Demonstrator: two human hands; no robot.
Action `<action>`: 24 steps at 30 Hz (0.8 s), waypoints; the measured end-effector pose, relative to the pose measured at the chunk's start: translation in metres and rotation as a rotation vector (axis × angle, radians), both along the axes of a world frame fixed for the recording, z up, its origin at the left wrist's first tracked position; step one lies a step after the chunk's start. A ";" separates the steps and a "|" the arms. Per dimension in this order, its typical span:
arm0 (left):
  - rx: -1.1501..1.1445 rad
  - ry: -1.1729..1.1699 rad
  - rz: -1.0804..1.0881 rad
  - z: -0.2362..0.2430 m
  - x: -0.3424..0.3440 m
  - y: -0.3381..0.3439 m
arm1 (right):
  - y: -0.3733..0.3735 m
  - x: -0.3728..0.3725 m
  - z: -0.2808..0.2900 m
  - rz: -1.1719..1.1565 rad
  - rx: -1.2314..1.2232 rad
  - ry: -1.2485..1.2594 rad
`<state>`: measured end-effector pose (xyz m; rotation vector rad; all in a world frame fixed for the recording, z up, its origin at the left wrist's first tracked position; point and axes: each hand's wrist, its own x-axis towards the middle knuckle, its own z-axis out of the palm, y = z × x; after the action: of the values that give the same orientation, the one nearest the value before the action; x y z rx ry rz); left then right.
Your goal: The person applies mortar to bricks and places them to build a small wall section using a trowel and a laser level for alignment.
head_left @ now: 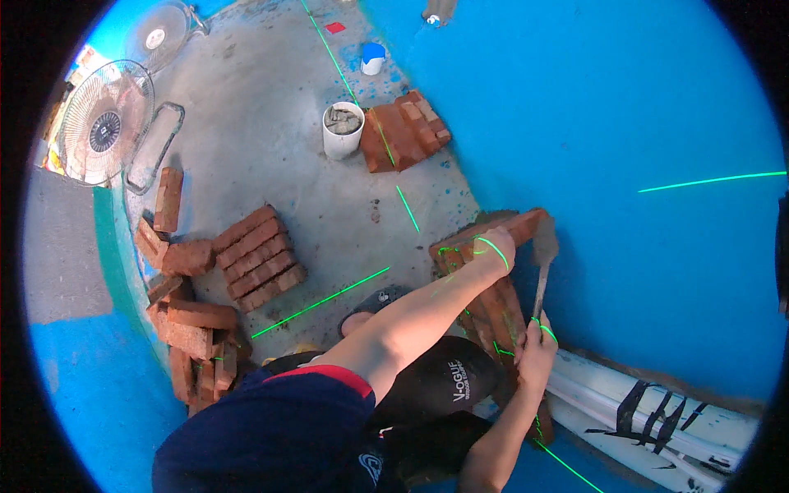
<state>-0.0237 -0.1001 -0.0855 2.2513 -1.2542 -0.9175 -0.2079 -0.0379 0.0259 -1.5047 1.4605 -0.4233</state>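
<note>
My left hand (496, 245) is closed round a red brick (526, 223) lying on top of a low brick wall (503, 308) beside the blue wall. Mortar shows along the brick's far side. My right hand (537, 343) grips a trowel (543, 275) by its handle. The mortar-smeared trowel blade points away from me, close to the near right end of that brick. Both forearms reach in from below, and the left one crosses over my knees and foot. The fingers' undersides are hidden on both hands.
A white bucket of mortar (343, 141) stands beside stacked bricks (404, 135), with a blue-and-white pot (372, 59) beyond. More bricks lie in a row (259, 259) and a heap (193, 320). Fans (104, 131) stand far left; taped white pipes (649, 411) lie at right. Green laser lines cross the floor.
</note>
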 end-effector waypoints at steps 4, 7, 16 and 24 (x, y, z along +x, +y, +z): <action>-0.057 0.065 0.047 0.016 0.024 0.033 | 0.029 -0.013 0.025 -0.073 -0.109 -0.101; -0.408 -0.039 0.268 0.006 0.025 0.079 | 0.056 -0.036 0.031 -0.175 -0.210 -0.157; -0.898 0.230 -0.051 0.065 -0.137 0.176 | 0.079 -0.099 -0.019 -0.247 -0.104 -0.169; -0.882 0.246 -0.100 0.062 -0.165 0.173 | 0.105 -0.156 -0.028 -0.365 -0.099 -0.096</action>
<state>-0.1888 0.0726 -0.0237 1.3559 -1.3124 -0.4911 -0.3643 0.0669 -0.0019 -1.2725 1.6599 -0.7862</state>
